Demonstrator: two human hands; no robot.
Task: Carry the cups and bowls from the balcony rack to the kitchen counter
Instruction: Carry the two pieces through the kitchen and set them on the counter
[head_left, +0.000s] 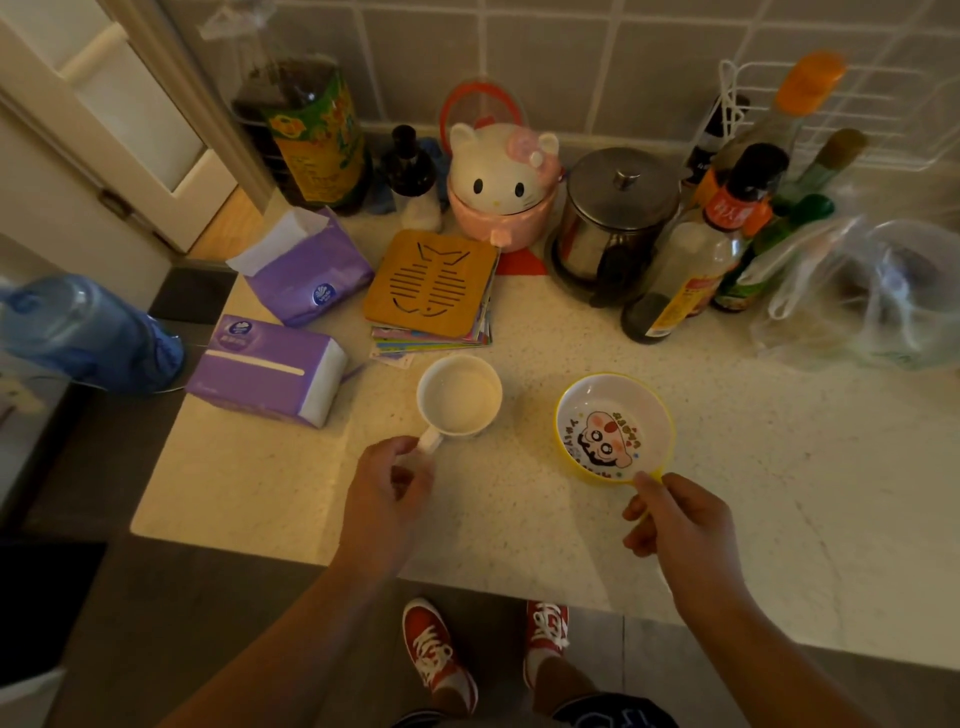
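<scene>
We read this from the left: our left hand (387, 486) is curled around the handle of a plain white ceramic mug (460, 396), which stands upright on the pale speckled stone tabletop (519, 519), near its front edge and just beside the purple tissue packs (267, 371) toward the left corner. To the right, well apart from the mug, a small white plastic bowl with a yellow rim and a cartoon face inside (613, 427) sits on the tabletop too, and our right hand (675, 525) pinches its short yellow handle between thumb and fingers. We judge that this pair has reached the kitchen and is set down or very nearly so; neither hand has let go. The balcony rack is out of view, so we cannot tell how many cups and bowls remain to fetch
</scene>
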